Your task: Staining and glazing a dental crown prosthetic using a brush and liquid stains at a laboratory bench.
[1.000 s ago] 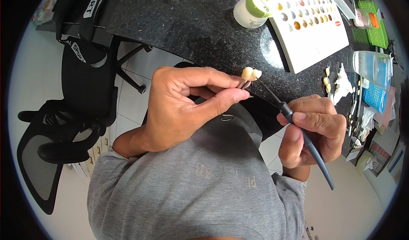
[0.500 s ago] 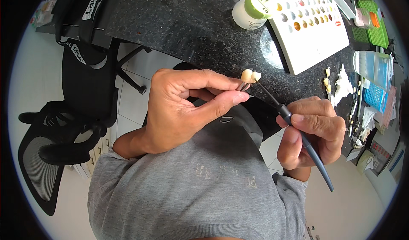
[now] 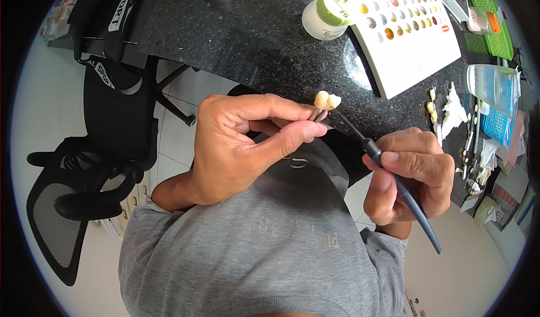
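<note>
My left hand (image 3: pixel 239 145) pinches a metal clamp (image 3: pixel 319 116) between thumb and fingers; a looped handle end (image 3: pixel 298 163) shows below the hand. At the clamp's upper tip sits a pair of joined, cream-coloured dental crowns (image 3: pixel 322 100). My right hand (image 3: pixel 416 168) grips a slim dark fine-tipped brush (image 3: pixel 406 193) like a pen, its shaft slanting up and left. The thin tip reaches the right crown's lower edge; whether it touches, I cannot tell.
On the black speckled table (image 3: pixel 236 41) stand a green-lidded white jar (image 3: pixel 326 22) and a white palette (image 3: pixel 416 58) with several coloured wells. Crumpled tissue (image 3: pixel 453 114), more tooth pieces (image 3: pixel 432 109) and a clear container (image 3: pixel 492 89) lie right. A black chair (image 3: pixel 115 126) stands left.
The crowns and clamp have shifted slightly left with my left hand, and more of the looped handle shows. The brush has moved slightly left too, its tip lower on the crown.
</note>
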Motion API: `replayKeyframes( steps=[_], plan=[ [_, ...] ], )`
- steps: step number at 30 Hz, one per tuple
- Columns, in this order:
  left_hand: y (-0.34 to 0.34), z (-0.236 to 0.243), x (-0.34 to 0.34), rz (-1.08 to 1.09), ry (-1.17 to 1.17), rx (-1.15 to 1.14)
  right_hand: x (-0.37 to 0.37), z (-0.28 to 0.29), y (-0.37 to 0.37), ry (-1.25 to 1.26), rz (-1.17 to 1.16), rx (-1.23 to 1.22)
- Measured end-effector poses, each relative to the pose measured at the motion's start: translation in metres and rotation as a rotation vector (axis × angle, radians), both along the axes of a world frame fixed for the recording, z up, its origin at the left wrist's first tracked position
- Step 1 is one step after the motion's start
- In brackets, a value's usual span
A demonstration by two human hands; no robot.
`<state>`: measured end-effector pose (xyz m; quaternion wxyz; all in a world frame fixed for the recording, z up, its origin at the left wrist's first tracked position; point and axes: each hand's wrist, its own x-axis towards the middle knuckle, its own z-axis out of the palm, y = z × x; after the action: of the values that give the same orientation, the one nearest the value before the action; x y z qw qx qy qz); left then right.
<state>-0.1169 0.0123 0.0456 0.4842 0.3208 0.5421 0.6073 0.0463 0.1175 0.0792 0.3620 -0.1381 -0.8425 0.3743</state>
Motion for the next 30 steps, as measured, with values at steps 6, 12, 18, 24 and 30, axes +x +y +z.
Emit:
replayKeyframes(
  steps=[6, 12, 18, 24, 30],
  plan=[
    [0.000, 0.001, 0.000, -0.013, -0.021, -0.026, 0.000, -0.001, 0.005, 0.058, -0.020, 0.014],
    [0.000, 0.001, -0.003, -0.031, -0.042, -0.017, 0.001, -0.003, 0.002, 0.076, -0.051, -0.042],
    [0.002, 0.002, -0.001, -0.023, -0.064, -0.028, 0.001, -0.003, 0.002, 0.101, -0.039, -0.079],
    [0.003, 0.004, -0.003, -0.053, -0.082, -0.031, 0.007, -0.005, 0.004, 0.129, 0.033, -0.047],
    [-0.001, 0.000, -0.002, -0.037, -0.135, -0.002, 0.012, 0.018, 0.025, 0.050, -0.278, -0.047]
  ],
)
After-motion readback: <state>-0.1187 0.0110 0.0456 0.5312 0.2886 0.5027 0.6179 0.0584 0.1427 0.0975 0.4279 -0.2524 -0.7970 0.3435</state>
